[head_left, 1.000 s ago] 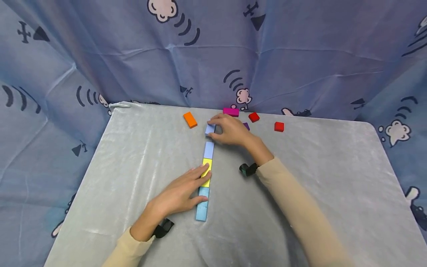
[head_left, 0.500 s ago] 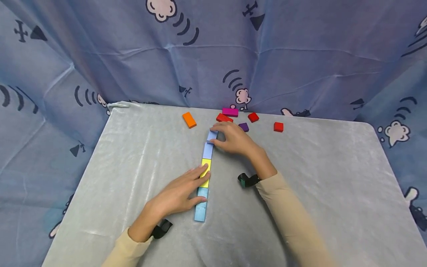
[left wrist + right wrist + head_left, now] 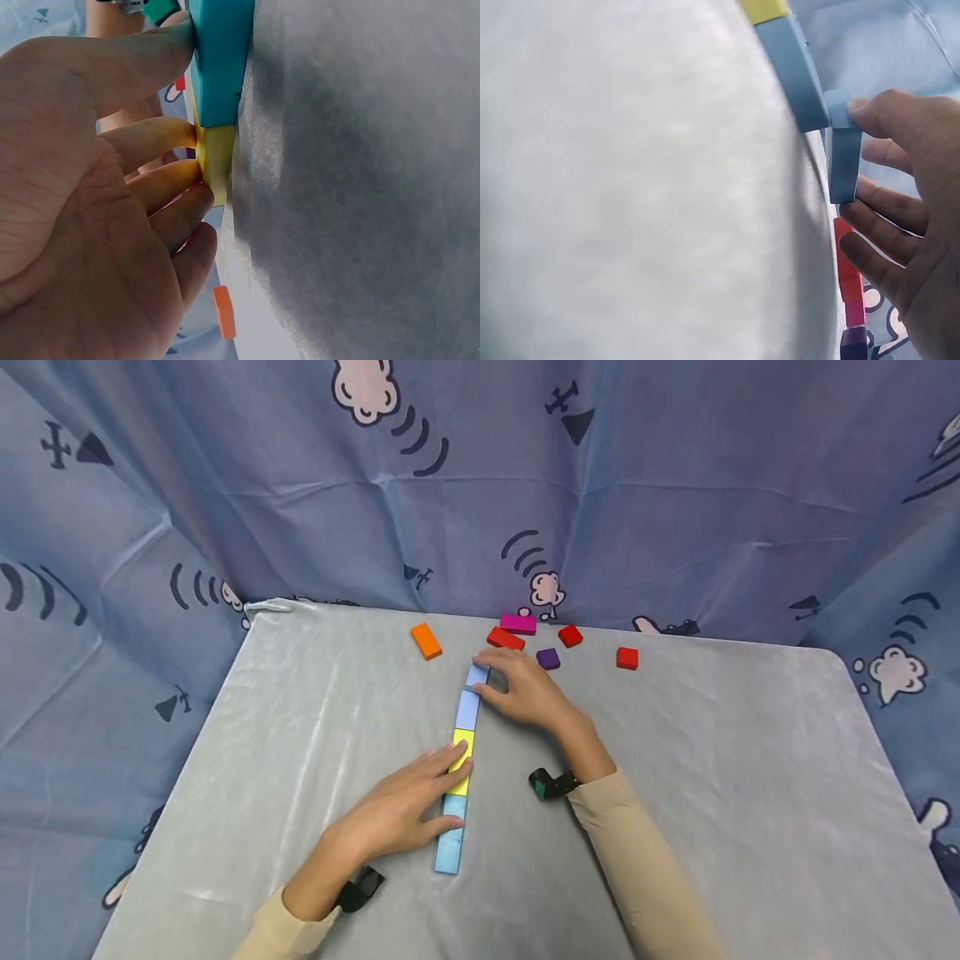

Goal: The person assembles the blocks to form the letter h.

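Observation:
A straight row of blocks runs away from me in the head view: a light-blue block (image 3: 449, 852) nearest, a yellow block (image 3: 464, 740), then a periwinkle block (image 3: 467, 711). My left hand (image 3: 393, 810) rests along the row from its left side. Its extended fingers touch the yellow block and its thumb the light-blue one. At the far end, my right hand (image 3: 532, 693) pinches another periwinkle block (image 3: 477, 674) between thumb and fingers. In the right wrist view this held block (image 3: 845, 165) lies slightly out of line with the row's end; whether they touch I cannot tell.
Behind the right hand lie a red block (image 3: 506, 638), a magenta block (image 3: 518, 624), a purple block (image 3: 548, 658) and two small red blocks (image 3: 570, 636). An orange block (image 3: 426, 641) lies further left. Patterned cloth (image 3: 480, 510) hangs behind the grey-covered table (image 3: 735, 793).
My right hand has brought the held periwinkle block toward the row, narrowing the gap at its far end. The red block behind has come into view. The left hand stays in place.

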A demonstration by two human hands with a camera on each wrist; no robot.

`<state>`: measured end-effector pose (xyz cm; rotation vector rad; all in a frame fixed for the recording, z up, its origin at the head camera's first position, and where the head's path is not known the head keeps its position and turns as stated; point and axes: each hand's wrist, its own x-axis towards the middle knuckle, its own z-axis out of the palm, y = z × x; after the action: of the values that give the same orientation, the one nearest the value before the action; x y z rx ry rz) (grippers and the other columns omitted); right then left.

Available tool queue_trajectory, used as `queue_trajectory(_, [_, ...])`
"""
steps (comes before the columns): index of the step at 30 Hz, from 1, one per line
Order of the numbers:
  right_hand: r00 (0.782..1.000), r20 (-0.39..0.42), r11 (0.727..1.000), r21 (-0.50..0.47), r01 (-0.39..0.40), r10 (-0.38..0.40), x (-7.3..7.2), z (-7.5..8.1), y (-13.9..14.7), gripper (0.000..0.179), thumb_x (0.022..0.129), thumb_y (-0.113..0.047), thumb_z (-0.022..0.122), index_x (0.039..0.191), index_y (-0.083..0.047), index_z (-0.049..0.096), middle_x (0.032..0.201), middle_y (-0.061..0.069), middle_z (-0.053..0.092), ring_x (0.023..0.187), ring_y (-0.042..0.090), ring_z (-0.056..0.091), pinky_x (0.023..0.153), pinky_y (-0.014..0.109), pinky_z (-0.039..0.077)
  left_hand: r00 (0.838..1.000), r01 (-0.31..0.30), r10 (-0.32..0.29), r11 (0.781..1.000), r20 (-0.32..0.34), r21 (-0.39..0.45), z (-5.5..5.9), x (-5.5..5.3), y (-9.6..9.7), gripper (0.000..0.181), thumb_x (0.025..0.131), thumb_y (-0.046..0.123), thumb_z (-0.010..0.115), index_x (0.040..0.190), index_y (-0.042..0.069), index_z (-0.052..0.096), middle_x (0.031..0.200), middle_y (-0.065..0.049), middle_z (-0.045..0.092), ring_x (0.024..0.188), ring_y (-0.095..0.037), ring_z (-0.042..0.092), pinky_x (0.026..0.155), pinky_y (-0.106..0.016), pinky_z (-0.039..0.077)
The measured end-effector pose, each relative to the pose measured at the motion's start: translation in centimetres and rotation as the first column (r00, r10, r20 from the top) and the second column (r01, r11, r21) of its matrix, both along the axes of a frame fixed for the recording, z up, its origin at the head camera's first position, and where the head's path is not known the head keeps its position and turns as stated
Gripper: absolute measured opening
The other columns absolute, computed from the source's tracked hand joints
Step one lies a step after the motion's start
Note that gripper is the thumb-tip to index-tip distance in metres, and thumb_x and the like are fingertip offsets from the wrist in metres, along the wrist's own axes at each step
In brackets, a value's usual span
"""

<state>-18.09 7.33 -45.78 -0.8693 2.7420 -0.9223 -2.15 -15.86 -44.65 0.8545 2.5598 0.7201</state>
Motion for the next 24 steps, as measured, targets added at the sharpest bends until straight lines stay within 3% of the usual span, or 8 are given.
queue_trajectory(12, [1.0,-0.027,0.999,0.034,-0.005,0.006,-0.1,0.1,-0.8,0.045,0.102,-0.029,0.071,0.141,-0.008,0.068,0.152,0.014,0.062,0.148,0.033,0.053,0.127,0.054,0.041,1.0,-0.021,0.02,1.0,-0.014,-0.012,0.7,0.5,-0.5,0.078,0.098,0.034,0.078,0.162,0.007,0.042,0.176,-0.01,0.028,0.164,-0.026,0.028,0.133,-0.046,0.03])
queue_trajectory(24, [0.999,0.018,0.998,0.045,-0.031,0.031,-0.1,-0.6,-0.6,0.042,0.103,-0.026,0.069,0.142,-0.008,0.068,0.156,0.014,0.058,0.149,0.033,0.052,0.127,0.053,0.04,1.0,-0.006,0.006,1.0,-0.009,-0.012,0.0,0.1,-0.1,0.078,0.098,0.035,0.077,0.162,0.007,0.042,0.176,-0.009,0.028,0.165,-0.025,0.028,0.134,-0.045,0.028])
